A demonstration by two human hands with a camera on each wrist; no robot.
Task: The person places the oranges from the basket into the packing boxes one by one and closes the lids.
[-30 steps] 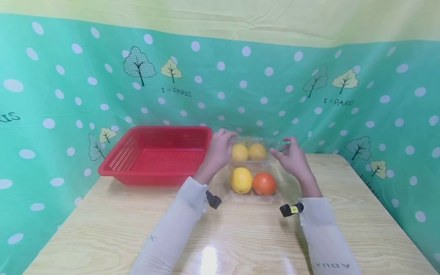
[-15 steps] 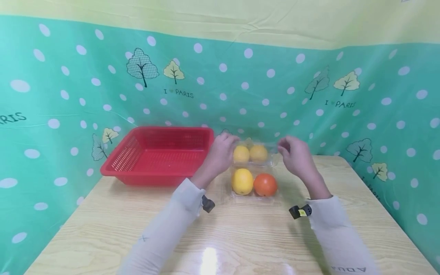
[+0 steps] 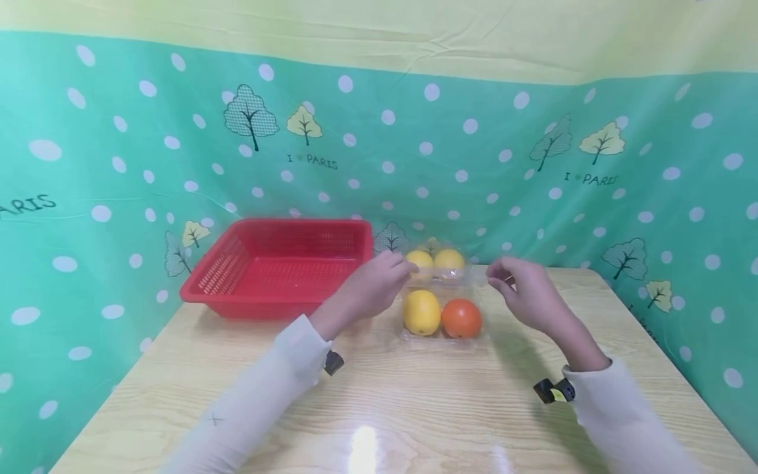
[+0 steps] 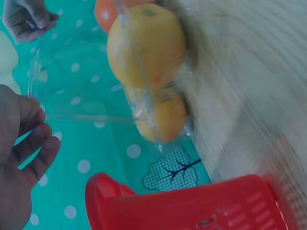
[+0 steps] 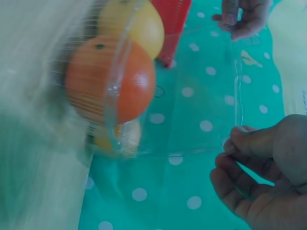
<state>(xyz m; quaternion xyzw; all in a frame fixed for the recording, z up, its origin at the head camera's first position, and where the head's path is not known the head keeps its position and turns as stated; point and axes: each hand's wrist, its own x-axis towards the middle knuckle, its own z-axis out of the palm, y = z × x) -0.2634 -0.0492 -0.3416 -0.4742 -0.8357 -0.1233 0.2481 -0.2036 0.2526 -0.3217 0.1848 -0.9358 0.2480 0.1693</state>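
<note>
A clear plastic clamshell box (image 3: 441, 337) stands on the table with several round fruits inside. In front are a yellow fruit (image 3: 421, 313) and a reddish-orange fruit (image 3: 462, 318). Behind them two more yellow fruits (image 3: 449, 259) show through the plastic. The transparent lid (image 5: 237, 91) is raised at an angle above the box, its hinge side hard to see. My left hand (image 3: 379, 283) pinches the lid's left corner between thumb and fingertips. At the right corner, my right hand (image 3: 527, 293) pinches the lid likewise, its other fingers loosely bent.
A red plastic basket (image 3: 284, 308) with perforated sides stands left of the box, close behind my left forearm. The wooden table (image 3: 426, 408) ends at a green polka-dot cloth (image 3: 462, 145) hanging behind and at both sides.
Both hands have come lower and nearer to me, with the lid's free edge following. My right fingers, spread a second ago, are now drawn together on the corner. The head view has shifted slightly.
</note>
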